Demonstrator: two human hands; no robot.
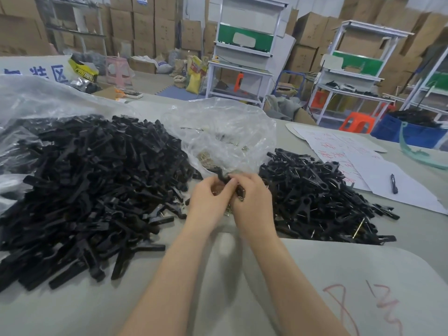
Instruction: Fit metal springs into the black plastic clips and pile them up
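1. Our left hand [210, 198] and right hand [253, 198] both pinch one black clip [221, 176] with curled fingers, over the middle of the bench [242, 275].
2. The spring is hidden between our fingers, so we seat it squarely by feel.
3. We judge the finished pile [315, 190], toward the right edge, comes next.

Both bare forearms reach forward and converge until the hands meet. The left hand [209, 198] curls its thumb and fingers round a clip [221, 176]. The right hand [253, 201], knuckles up, pinches the same clip, its fingertips against the left's.
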